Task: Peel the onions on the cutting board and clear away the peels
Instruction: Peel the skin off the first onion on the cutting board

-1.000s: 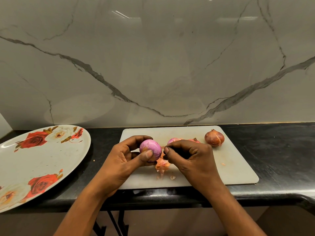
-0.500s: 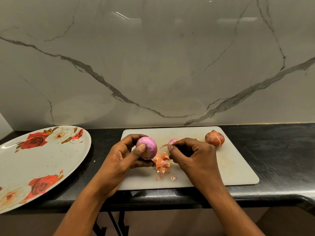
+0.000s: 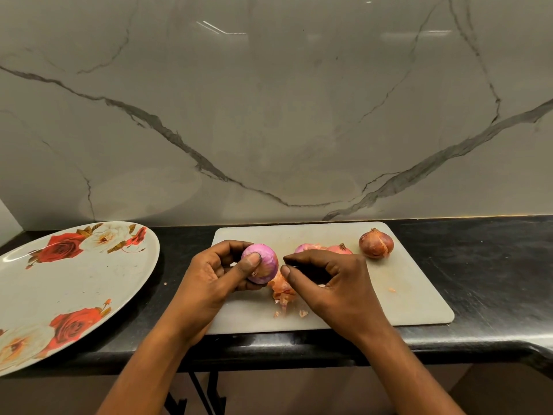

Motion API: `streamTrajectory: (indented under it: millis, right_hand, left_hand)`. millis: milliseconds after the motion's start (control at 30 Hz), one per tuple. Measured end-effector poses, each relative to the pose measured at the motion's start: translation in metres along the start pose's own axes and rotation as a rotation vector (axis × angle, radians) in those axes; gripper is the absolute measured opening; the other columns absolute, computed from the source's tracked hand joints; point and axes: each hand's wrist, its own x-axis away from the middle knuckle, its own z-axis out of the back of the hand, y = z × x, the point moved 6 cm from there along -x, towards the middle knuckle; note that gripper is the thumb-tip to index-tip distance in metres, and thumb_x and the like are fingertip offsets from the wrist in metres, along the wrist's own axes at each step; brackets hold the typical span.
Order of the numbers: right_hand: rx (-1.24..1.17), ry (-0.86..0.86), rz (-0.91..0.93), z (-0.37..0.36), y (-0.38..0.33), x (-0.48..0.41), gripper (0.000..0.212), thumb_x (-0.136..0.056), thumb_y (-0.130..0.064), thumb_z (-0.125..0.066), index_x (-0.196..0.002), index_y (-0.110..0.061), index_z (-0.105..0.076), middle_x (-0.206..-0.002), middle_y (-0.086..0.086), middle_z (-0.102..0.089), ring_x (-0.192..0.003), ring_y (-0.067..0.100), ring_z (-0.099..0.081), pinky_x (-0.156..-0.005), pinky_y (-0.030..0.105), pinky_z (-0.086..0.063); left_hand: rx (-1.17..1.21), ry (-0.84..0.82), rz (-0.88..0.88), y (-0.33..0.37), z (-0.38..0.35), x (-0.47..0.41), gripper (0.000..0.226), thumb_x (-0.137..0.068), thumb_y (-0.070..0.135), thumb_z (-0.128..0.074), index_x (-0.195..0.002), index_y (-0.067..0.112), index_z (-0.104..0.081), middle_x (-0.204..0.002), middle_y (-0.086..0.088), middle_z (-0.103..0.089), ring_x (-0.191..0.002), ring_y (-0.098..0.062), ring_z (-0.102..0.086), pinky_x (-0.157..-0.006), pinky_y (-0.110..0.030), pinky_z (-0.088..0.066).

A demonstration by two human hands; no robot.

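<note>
**Black countertop, white board: one peeled onion held in the left hand**

Marble-veined wall panelling [image 3: 269, 115] is seen behind a black countertop [image 3: 493, 265], on which a white cutting board [image 3: 413, 295] is laid flat. A peeled onion [image 3: 267, 262], pink-purple and glossy, is held over the left part of the board by the left hand [image 3: 209, 280]. The fingers are curled round its far side and the thumb is pressed against its near face.

The right hand [image 3: 335, 283] is held just beside this onion, on its right, over the middle of the board. Its fingers are curled, and the tips of thumb and forefinger are brought nearly together. Whether anything is pinched between them cannot be told.

Beneath the two hands a heap of orange-brown peels [image 3: 282, 290] is spread on the board, with a few small scraps scattered just in front of it.

Behind the right hand, two more onions are partly hidden by the knuckles: a pink onion [image 3: 302, 248] and a reddish onion [image 3: 339, 249] with a dry tip. An unpeeled onion [image 3: 375, 243] in brown skin is set apart from them, near the board's far right corner.

Left of the board, a large plate [image 3: 74, 289] printed with red and white roses is placed on the countertop.
</note>
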Motion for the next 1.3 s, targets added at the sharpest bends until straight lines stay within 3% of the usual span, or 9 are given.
streamTrajectory:
  millis: [200, 467, 700, 833, 1067, 1300]
  right_hand:
    - [0.022, -0.029, 0.073, -0.002, -0.003, 0.000, 0.017, -0.096, -0.018, -0.079, -0.112, -0.020, -0.084, -0.098, -0.012, -0.082, -0.088, 0.002, -0.076, -0.078, 0.023, -0.063]
    - [0.045, -0.018, 0.069, -0.001, -0.002, -0.001, 0.009, -0.094, -0.012, -0.077, -0.096, -0.018, -0.084, -0.084, -0.011, -0.077, -0.078, 0.009, -0.074, -0.068, 0.027, -0.059]
    - [0.060, 0.044, 0.024, 0.002, 0.003, -0.004, 0.010, -0.092, -0.023, -0.072, -0.091, -0.020, -0.081, -0.081, -0.013, -0.076, -0.077, 0.013, -0.072, -0.076, 0.042, -0.059]
    - [0.034, 0.077, -0.034, 0.004, 0.007, -0.003, 0.008, -0.092, -0.014, -0.077, -0.094, -0.018, -0.083, -0.083, -0.013, -0.077, -0.079, 0.010, -0.074, -0.073, 0.038, -0.061]
    - [0.033, 0.134, -0.121, 0.008, 0.012, -0.002, 0.008, -0.090, -0.016, -0.080, -0.094, -0.022, -0.084, -0.083, -0.018, -0.078, -0.082, 0.003, -0.075, -0.076, 0.029, -0.063]
    - [-0.005, 0.044, -0.052, 0.003, 0.006, 0.000, 0.022, -0.090, -0.016, -0.083, -0.111, -0.020, -0.083, -0.101, -0.016, -0.080, -0.093, -0.004, -0.075, -0.084, 0.019, -0.062]
  left_hand:
    - [-0.012, -0.007, -0.015, 0.003, -0.003, 0.002, 0.037, -0.086, 0.023, -0.073, -0.120, 0.009, -0.071, -0.112, -0.008, -0.078, -0.100, -0.029, -0.078, -0.078, -0.029, -0.064]
    - [-0.042, -0.023, -0.020, 0.002, -0.004, 0.001, 0.039, -0.085, 0.027, -0.076, -0.119, 0.010, -0.072, -0.112, -0.008, -0.078, -0.097, -0.029, -0.078, -0.081, -0.031, -0.064]
    - [-0.020, -0.045, -0.022, 0.001, -0.004, 0.002, 0.037, -0.087, 0.025, -0.073, -0.122, 0.011, -0.073, -0.115, -0.009, -0.078, -0.103, -0.029, -0.076, -0.079, -0.029, -0.063]
    - [-0.024, -0.071, -0.026, 0.002, -0.004, 0.002, 0.038, -0.090, 0.023, -0.070, -0.126, 0.012, -0.073, -0.120, -0.007, -0.077, -0.110, -0.027, -0.074, -0.082, -0.029, -0.062]
    - [0.047, -0.065, -0.046, 0.003, -0.003, 0.002, 0.039, -0.091, 0.021, -0.066, -0.129, 0.013, -0.070, -0.123, -0.004, -0.075, -0.110, -0.029, -0.073, -0.083, -0.035, -0.064]
    - [0.059, -0.050, -0.038, 0.001, -0.001, 0.000, 0.038, -0.093, 0.022, -0.064, -0.130, 0.011, -0.070, -0.122, -0.007, -0.075, -0.108, -0.034, -0.074, -0.080, -0.033, -0.064]
